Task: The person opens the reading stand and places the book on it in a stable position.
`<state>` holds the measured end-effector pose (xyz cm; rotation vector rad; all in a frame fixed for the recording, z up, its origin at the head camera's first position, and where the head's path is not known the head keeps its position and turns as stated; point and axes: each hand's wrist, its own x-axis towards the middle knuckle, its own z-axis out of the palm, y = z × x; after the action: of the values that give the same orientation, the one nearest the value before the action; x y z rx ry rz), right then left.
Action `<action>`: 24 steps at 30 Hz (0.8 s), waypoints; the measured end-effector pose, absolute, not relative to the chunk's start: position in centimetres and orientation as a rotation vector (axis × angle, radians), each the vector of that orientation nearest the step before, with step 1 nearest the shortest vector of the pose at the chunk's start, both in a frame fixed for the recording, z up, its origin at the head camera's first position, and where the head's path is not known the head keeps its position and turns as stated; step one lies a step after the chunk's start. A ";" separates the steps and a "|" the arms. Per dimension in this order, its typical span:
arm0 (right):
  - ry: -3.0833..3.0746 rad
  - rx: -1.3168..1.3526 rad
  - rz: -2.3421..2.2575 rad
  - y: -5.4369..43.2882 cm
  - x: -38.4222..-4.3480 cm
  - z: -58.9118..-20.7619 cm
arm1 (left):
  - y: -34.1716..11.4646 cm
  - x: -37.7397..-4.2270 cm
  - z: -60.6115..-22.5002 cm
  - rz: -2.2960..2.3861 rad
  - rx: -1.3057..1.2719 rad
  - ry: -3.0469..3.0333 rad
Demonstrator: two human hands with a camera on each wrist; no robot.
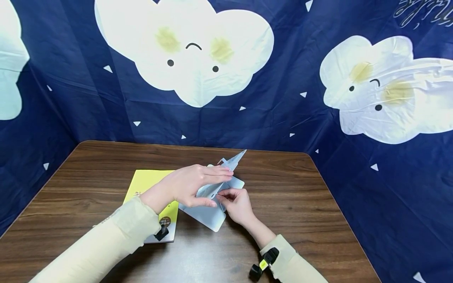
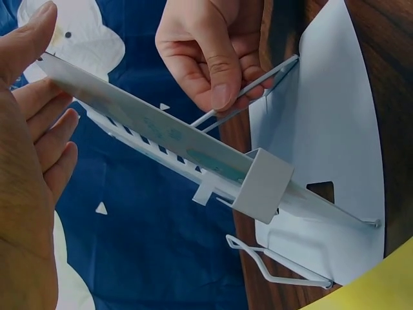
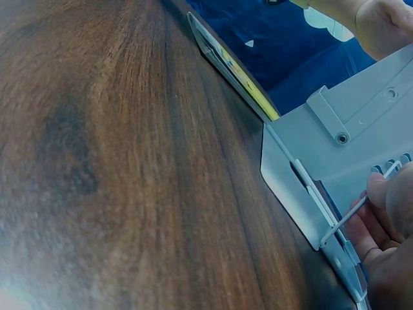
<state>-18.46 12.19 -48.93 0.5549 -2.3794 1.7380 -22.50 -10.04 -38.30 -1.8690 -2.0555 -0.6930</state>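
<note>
Plainly, the right hand [image 1: 240, 205] pinches a slim, straight rod [image 3: 344, 220], the straight-fingered left hand [image 1: 198, 182] touching a smooth, flat panel [image 2: 145, 116].

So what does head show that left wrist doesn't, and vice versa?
Head only: the cream fabric sleeves and small black wrist cameras.
Left wrist only: a white bent-wire loop and a rectangular cutout in the pale blue flat-plated stand.
Both: that stand, left hand, right hand, yellow-covered book, brown wood-grain table, navy cloth with white clouds.
</note>
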 end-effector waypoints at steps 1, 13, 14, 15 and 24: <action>-2.379 0.550 1.742 12.2 -18.4 -48.9 | -10.0 -22.5 -38.3 -0.692 -1.872 -2.052; -2.403 0.528 1.760 11.5 -17.1 -46.4 | -9.5 -22.2 -38.5 -0.694 -1.879 -2.056; -2.395 0.532 1.763 11.5 -16.8 -46.0 | -9.5 -22.2 -38.5 -0.693 -1.877 -2.060; -2.390 0.535 1.762 11.5 -16.6 -45.7 | -9.5 -22.2 -38.5 -0.693 -1.874 -2.063; -2.380 0.543 1.762 11.7 -16.4 -45.6 | -9.5 -22.2 -38.4 -0.687 -1.878 -2.072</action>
<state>-16.45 11.67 -45.60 0.5430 -2.3798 1.7617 -22.16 -9.47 -38.44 -1.8780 -2.0718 -0.6868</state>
